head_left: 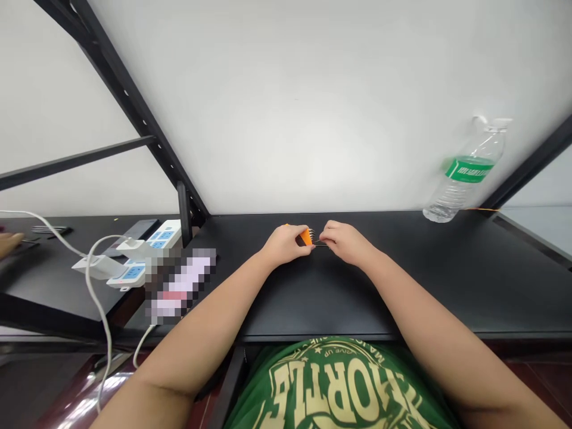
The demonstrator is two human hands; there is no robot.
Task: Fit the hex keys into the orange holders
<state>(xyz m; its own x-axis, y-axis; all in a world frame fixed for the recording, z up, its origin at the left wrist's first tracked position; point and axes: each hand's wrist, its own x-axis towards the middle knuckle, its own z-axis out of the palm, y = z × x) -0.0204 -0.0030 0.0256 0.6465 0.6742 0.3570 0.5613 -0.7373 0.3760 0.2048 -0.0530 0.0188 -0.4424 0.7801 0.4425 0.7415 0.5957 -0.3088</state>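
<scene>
Over the black tabletop (393, 286), my left hand (286, 245) pinches a small orange holder (306, 236) between thumb and fingers. Several short, thin metal rods (312, 234) stick out of the holder's right side, like a set of hex keys. Close by on the right, my right hand (345, 241) is closed, its fingertips on a thin metal rod (320, 243) that reaches toward the holder. Whether this rod is still seated in the holder is too small to tell. My fingers cover part of both pieces.
A clear water bottle (470, 170) with a green label stands at the back right by the white wall. Leftward lie a blurred-out phone (183, 286), a power strip (134, 271) with chargers, and white cables. Another person's hand (9, 243) shows at the left edge.
</scene>
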